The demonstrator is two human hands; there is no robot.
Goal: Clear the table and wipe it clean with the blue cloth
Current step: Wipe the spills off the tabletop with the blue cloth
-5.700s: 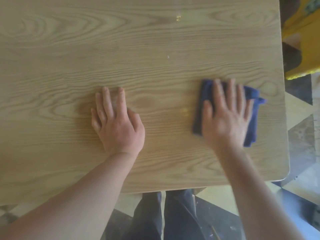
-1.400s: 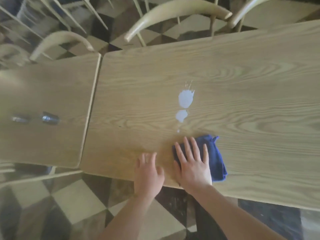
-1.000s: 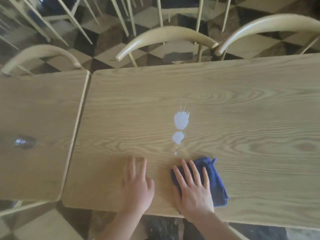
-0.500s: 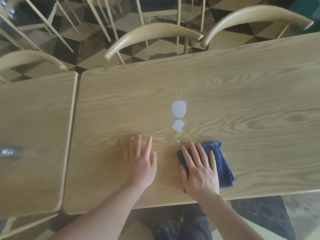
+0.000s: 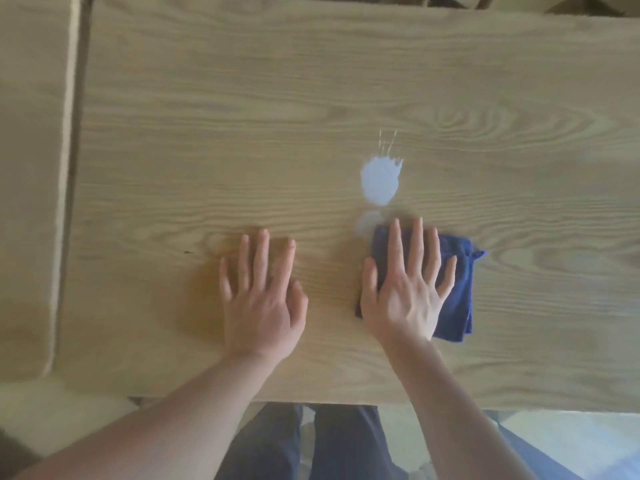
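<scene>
The right hand [image 5: 405, 299] lies flat with fingers spread on the blue cloth [image 5: 453, 292], pressing it to the wooden table [image 5: 207, 133] without gripping; the cloth's far edge touches the smaller, smeared spot [image 5: 367, 221] of a white spill. The larger white puddle [image 5: 380, 181] sits just beyond it; the left hand [image 5: 263, 303] rests open and empty, palm down, on bare wood beside the cloth.

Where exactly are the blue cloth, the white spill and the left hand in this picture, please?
blue cloth [image 5: 456, 292]: head view, exposed right part beside the fingers.
white spill [image 5: 379, 181]: head view, middle of the larger puddle.
left hand [image 5: 263, 306]: head view, back of the hand, flat on the table.
</scene>
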